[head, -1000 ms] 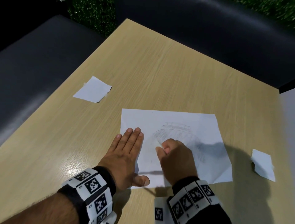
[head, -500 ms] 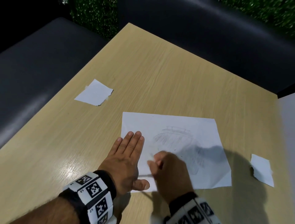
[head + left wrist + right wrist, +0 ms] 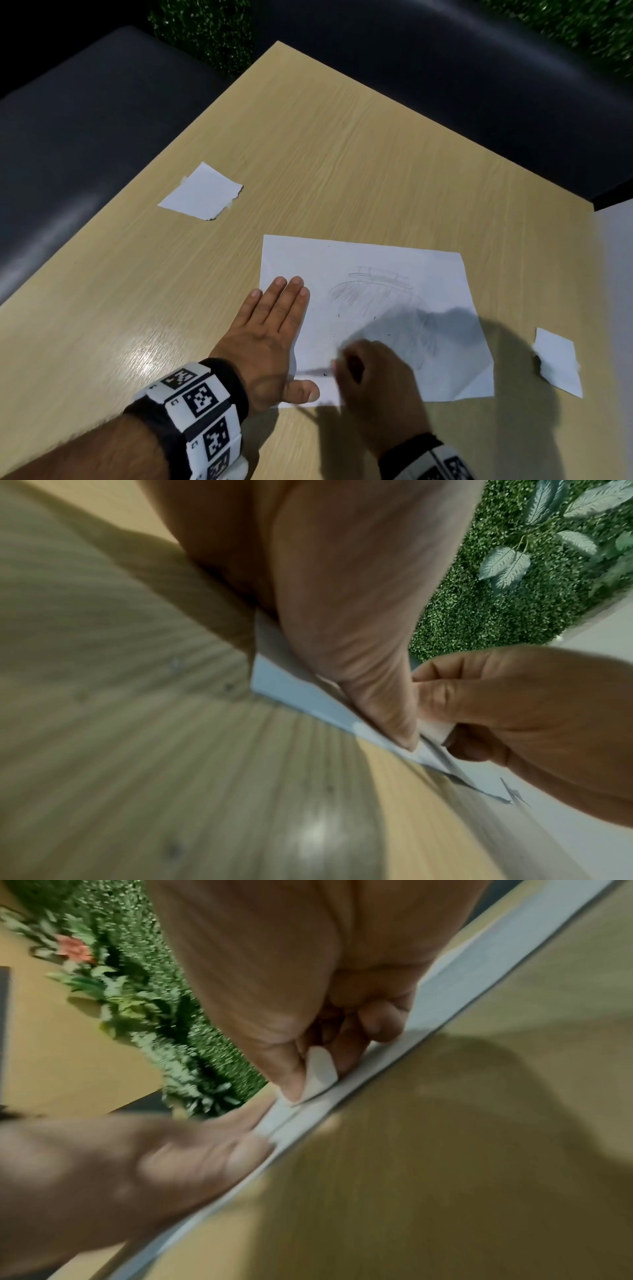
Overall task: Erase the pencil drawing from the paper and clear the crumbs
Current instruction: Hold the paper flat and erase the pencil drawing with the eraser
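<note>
Sheet: a thin white rectangular sheet of paper (image 3: pixel 373 308) lies flat on the pale wood-grain tabletop (image 3: pixel 308 154), under both hands.
Drawing: a faint grey pencil drawing (image 3: pixel 380 291) sits beyond the right fingers, with its upper strokes plain to see and its near part in shadow.
Left hand: the left hand (image 3: pixel 270 346) rests flat with straight fingers on the sheet's left margin, thumb spread along the near edge, pressing it down.
Right hand: the right hand (image 3: pixel 373 383) curls its fingers round a small white eraser (image 3: pixel 320 1066), pinched between thumb and fingertips, its tip touching the sheet close by the left thumb; the hand is blurred in the head view.
Crumbs: a few dark specks (image 3: pixel 359 325) lie on the sheet between the two hands' fingers and the drawing.
Handling: the sheet looks light, limp and easily creased, so it likely needs holding flat near the rubbed spot; the eraser seems soft and is best gripped low, near its working end.
Other paper: two torn white scraps, one far beyond the left fingers (image 3: pixel 202 193), one well right of the right fingers (image 3: pixel 558 363).
</note>
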The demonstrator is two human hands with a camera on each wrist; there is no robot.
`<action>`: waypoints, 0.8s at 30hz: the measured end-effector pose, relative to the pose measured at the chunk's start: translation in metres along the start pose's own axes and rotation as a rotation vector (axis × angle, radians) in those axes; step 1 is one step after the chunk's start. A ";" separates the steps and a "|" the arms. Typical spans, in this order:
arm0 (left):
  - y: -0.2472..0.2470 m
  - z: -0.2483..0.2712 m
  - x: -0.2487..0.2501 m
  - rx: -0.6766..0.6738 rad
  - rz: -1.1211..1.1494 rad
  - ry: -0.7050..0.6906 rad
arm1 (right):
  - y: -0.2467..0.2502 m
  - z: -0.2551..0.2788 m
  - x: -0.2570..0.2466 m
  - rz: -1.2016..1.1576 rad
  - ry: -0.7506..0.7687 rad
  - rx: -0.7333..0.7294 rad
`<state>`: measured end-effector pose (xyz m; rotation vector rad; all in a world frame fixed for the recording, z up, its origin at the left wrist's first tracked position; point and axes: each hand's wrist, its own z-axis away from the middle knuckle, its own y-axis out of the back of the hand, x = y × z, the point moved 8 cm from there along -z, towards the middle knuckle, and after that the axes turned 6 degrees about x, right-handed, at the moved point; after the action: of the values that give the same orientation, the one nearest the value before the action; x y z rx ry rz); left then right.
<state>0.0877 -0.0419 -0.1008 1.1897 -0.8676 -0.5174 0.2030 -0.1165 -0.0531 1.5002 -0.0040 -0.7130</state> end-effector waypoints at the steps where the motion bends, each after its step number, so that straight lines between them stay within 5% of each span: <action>1: 0.000 0.000 -0.001 -0.002 0.002 0.006 | 0.009 -0.007 0.011 0.010 -0.047 0.049; 4: 0.001 0.000 0.000 0.000 0.004 0.003 | 0.025 -0.014 0.028 0.008 -0.123 0.125; 9: 0.000 0.000 -0.001 0.003 0.033 0.000 | -0.004 0.012 -0.003 -0.007 0.017 -0.056; 15: 0.004 0.000 0.002 -0.002 0.052 0.008 | 0.031 -0.005 0.043 0.017 -0.199 0.126; 20: 0.004 0.001 0.001 0.052 0.040 -0.010 | -0.002 0.002 -0.013 0.002 0.049 -0.070; 24: 0.008 -0.001 0.002 0.041 0.039 0.003 | 0.018 -0.027 0.006 0.025 -0.102 0.063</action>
<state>0.0886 -0.0406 -0.0930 1.2084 -0.9007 -0.4675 0.2268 -0.0959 -0.0422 1.5193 -0.1238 -0.7747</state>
